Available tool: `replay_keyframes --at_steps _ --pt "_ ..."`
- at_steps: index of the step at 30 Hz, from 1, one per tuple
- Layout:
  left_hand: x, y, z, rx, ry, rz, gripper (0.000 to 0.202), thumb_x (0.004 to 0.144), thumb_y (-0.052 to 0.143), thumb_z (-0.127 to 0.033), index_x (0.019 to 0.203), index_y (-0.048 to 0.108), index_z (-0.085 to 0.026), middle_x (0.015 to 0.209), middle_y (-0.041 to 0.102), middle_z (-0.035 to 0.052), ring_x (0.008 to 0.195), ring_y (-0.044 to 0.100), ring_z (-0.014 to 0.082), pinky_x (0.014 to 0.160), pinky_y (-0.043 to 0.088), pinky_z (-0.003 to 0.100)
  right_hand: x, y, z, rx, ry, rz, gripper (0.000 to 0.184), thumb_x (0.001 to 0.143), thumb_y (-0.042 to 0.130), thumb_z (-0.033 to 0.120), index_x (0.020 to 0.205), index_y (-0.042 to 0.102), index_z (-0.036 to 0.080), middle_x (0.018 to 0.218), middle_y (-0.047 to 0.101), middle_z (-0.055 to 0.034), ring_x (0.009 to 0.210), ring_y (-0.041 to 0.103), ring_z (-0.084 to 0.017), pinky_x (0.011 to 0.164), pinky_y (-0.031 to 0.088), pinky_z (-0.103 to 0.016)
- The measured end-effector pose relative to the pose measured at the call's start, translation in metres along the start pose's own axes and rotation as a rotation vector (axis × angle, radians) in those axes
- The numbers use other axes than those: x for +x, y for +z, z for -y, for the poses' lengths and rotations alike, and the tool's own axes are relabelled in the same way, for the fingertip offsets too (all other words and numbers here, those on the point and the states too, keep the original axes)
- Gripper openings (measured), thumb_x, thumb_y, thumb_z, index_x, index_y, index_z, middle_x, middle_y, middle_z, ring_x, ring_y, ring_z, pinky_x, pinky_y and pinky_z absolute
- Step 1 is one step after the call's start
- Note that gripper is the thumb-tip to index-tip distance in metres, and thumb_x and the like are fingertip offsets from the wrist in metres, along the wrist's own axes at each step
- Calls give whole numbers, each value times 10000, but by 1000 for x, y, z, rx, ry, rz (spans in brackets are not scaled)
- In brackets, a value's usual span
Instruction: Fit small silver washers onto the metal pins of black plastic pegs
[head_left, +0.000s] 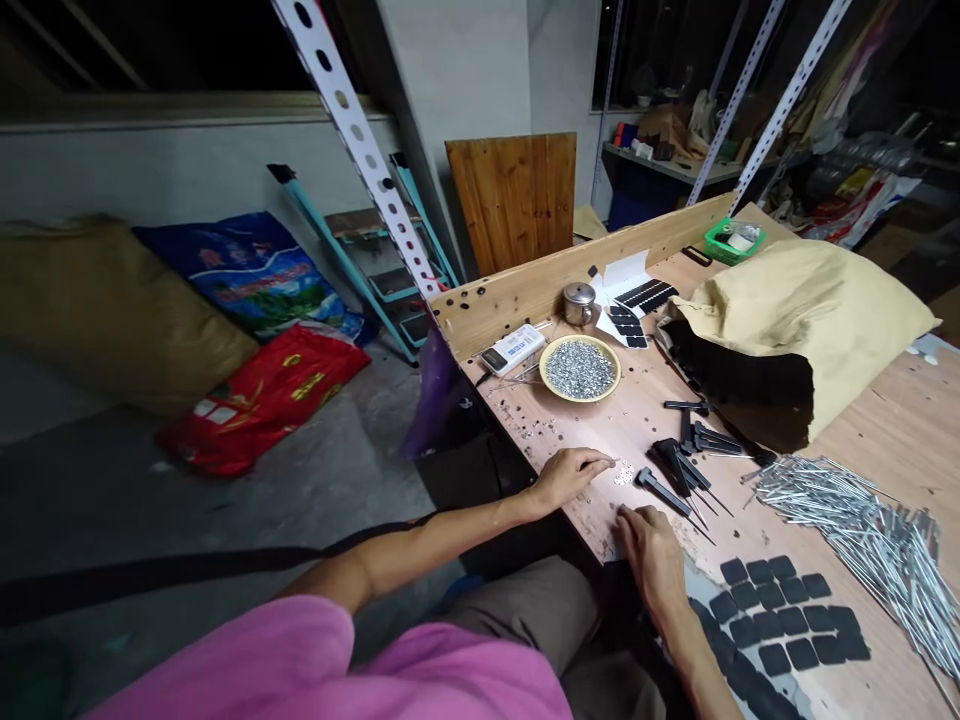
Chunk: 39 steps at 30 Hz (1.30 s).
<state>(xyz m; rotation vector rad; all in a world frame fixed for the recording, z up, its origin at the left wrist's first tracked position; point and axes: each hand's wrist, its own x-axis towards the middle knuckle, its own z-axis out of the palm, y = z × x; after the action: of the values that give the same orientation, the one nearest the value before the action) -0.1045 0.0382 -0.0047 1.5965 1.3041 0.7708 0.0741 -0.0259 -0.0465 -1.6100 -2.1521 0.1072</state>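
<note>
My left hand (571, 478) reaches over the near edge of the table, its thumb and fingers pinched together. Whatever is between the fingertips is too small to make out. Just beyond them lies a small pile of shiny metal pieces (624, 473). My right hand (649, 545) rests at the table's edge with its fingers curled closed; what they may hold is hidden. Near both hands lie several black T-shaped tools with thin metal shafts, the closest being a black-handled tool (661, 492). A yellow bowl (580, 396) full of small silvery parts stands farther back.
On the right lie a heap of metal rods (855, 520) and rows of black rounded squares (793, 621). A large paper sack (832, 310) gapes behind them. A metal cup (578, 303), a white device (514, 348) and a green basket (735, 240) stand near the wooden back rail (525, 290).
</note>
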Motion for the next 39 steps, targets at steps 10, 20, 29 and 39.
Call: replay_keyframes --at_steps 10,20,29,39 --pt "0 -7 1 -18 -56 53 267 844 515 -287 968 710 -154 984 716 48 877 663 168 750 497 217 39 18 -14 -3 114 -48 331 910 354 288 736 625 209 706 568 -68 608 515 -178 511 356 -277" --pt "-2 -1 2 -237 -85 225 285 827 542 -257 1031 688 -122 1019 703 81 913 643 185 804 490 262 39 -4 -5 236 275 -110 334 896 380 429 775 563 177 677 610 -51 595 576 -167 546 449 -285" --pt "-17 11 -29 -575 -262 438 262 817 598 -272 1019 690 -134 650 600 -20 551 469 57 527 368 162 18 -37 33 927 699 -487 347 657 732 395 844 524 191 736 674 -12 663 657 -153 652 524 -284" --pt "-20 22 -28 -581 -225 481 403 800 597 -376 1086 657 -99 511 474 -54 455 381 48 459 334 165 -2 -39 26 590 341 -592 185 751 672 277 879 567 193 795 685 -28 721 670 -164 693 542 -311"
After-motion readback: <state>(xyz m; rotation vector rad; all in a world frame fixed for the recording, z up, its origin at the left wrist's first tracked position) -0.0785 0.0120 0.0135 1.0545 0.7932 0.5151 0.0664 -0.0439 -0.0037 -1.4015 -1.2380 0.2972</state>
